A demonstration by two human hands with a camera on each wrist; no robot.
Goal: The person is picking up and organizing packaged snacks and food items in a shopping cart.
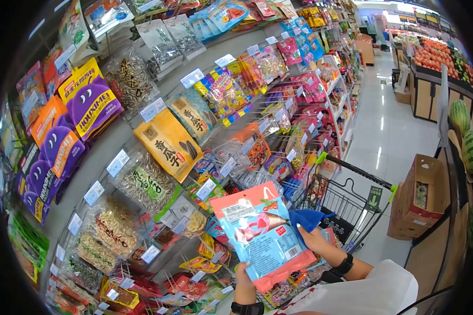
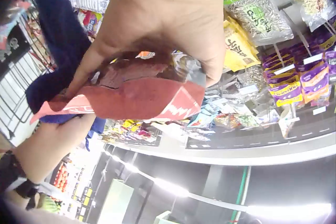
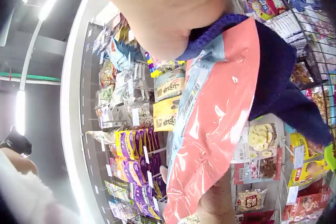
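Our left hand (image 1: 245, 286) pinches the blue-and-coral snack bag (image 1: 263, 236) at its 6 o'clock edge; our right hand (image 1: 316, 242) grips its 3 o'clock edge plus a blue cloth (image 1: 306, 218). The shopping cart (image 1: 352, 202) stands at 2 o'clock, contents unclear.

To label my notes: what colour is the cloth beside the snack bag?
Dark blue; the soft fabric cloth shows best in the head view.

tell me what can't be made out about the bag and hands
bag print: head view, too small to read
left hand fingers: head view, behind the bag
right hand fingers: right wrist view, under the cloth and bag
cart load: head view, partly blocked by bag and cloth
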